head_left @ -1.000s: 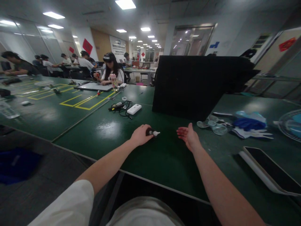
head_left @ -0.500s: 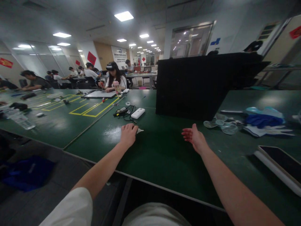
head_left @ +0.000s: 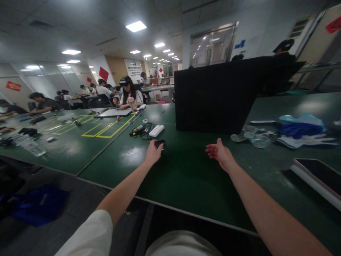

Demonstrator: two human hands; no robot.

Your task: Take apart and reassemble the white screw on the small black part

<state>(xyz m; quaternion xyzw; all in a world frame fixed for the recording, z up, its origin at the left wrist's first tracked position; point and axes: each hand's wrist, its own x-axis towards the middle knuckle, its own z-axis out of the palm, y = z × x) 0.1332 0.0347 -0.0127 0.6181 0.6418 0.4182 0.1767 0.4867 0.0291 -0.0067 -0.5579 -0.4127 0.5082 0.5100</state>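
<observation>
My left hand [head_left: 153,152] is over the green table, its thumb and fingers closed around a small dark object [head_left: 161,143] with a pale bit at its lower edge. What kind of object it is cannot be made out. To the right, my right hand [head_left: 220,153] holds nothing; its fingers are stretched out and the palm faces left, in front of the large black box-like panel [head_left: 210,96]. Just beyond my left hand lie a white power-bank-like block [head_left: 156,131] and a black cable bundle [head_left: 141,130].
At the right are clear plastic pieces [head_left: 259,140], blue gloves [head_left: 297,129], a white glove [head_left: 303,141] and a dark-screened tablet-like device [head_left: 319,177]. A plastic bottle [head_left: 30,145] lies at the left. A person [head_left: 130,94] sits across the table at a white board [head_left: 114,112].
My left hand has moved right and turned; a dark object now shows in it where a pale, jagged piece stuck out before. My right hand stays nearly still. The view has shifted slightly.
</observation>
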